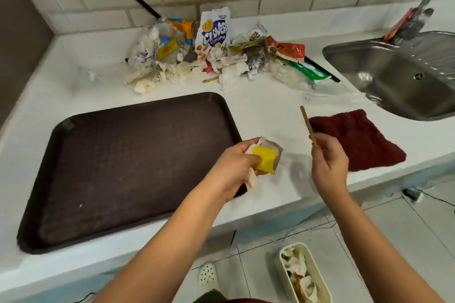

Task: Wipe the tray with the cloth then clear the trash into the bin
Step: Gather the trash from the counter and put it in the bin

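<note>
Down on the floor, the bin (304,275) already holds scraps. Left hand (231,167) grips a yellow wrapper (266,158) with crumpled paper; right hand (328,160) pinches a wooden stick (306,122), likely bound for that bin. Tray (123,167) lies bare on the bench (266,103), cloth (357,138) set aside, trash pile (209,56) waiting behind.

Both bare forearms reached forward from the bottom edge, sleeves not visible. Left hand (236,162) was held palm-down, thumb on top, fingers curled round a small yellow packet bunched with crumpled whitish paper (266,157). Right hand (328,165) was raised, back of hand toward the camera, fingers curled, pinching a thin tan wooden stick (306,122) that pointed up and slightly left. The two hands were near each other, not touching.
</note>
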